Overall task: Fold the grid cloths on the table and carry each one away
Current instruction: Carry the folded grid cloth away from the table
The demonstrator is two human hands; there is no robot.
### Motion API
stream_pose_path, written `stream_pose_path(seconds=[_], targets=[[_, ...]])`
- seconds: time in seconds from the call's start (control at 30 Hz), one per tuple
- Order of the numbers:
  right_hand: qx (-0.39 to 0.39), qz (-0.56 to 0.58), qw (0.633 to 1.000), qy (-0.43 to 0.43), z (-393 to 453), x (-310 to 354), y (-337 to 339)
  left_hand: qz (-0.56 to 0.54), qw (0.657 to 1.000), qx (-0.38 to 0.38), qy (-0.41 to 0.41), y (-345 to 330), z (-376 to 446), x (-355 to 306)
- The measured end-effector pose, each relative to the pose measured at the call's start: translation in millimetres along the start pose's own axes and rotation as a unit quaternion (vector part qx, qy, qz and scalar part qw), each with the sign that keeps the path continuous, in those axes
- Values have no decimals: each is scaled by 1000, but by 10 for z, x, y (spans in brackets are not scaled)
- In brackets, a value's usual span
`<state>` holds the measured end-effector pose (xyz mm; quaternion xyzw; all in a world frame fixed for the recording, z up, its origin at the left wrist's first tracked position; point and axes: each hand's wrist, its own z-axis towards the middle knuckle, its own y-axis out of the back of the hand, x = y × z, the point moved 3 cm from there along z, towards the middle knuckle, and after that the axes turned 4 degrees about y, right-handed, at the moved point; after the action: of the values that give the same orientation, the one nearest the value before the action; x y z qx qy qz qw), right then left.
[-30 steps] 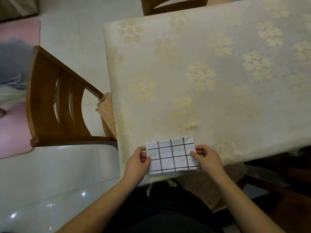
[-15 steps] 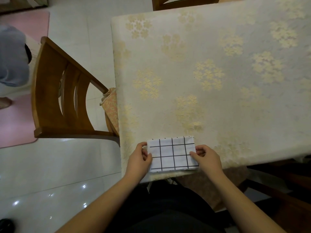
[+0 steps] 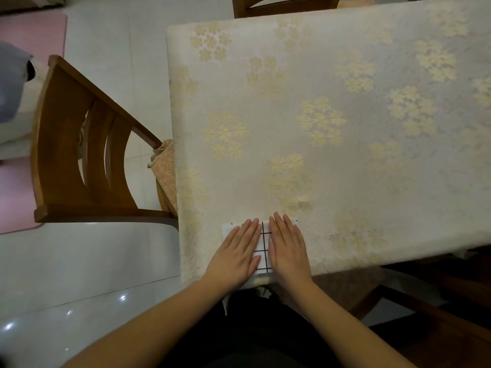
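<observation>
A small folded white cloth with a black grid (image 3: 264, 244) lies at the near edge of the table (image 3: 345, 155), close to its left corner. My left hand (image 3: 237, 254) lies flat on the cloth's left half, fingers straight and together. My right hand (image 3: 288, 248) lies flat on its right half in the same way. Only a narrow strip of grid shows between the hands, plus a white corner at the far left. Both palms press the cloth down.
The table wears a cream cloth with gold flower clusters. A wooden chair (image 3: 79, 160) stands left of the table, another chair back (image 3: 284, 6) at the far side. A pink mat (image 3: 29, 33) lies on the white floor, with a person's clothing (image 3: 13, 83) at the far left.
Both hands let go of the cloth's side edges and moved inward onto its top, flattening out. The view shifted slightly.
</observation>
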<state>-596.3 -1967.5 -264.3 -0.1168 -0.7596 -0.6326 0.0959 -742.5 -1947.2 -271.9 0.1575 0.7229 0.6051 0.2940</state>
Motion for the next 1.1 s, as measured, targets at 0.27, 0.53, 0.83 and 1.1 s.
stream_pose_path(seconds=[0.27, 0.53, 0.83, 1.1], targets=[[60, -45, 997, -14, 8, -86, -229, -6, 997, 69, 33, -111, 32, 43], [43, -52, 997, -22, -8, -146, -242, 11, 992, 114, 57, -89, -16, 250], [49, -49, 996, -51, -11, -173, -255, 61, 984, 159, 44, -36, -33, 435], [99, -15, 994, -46, 23, -171, -163, 87, 974, 210, 20, 168, 53, 378]])
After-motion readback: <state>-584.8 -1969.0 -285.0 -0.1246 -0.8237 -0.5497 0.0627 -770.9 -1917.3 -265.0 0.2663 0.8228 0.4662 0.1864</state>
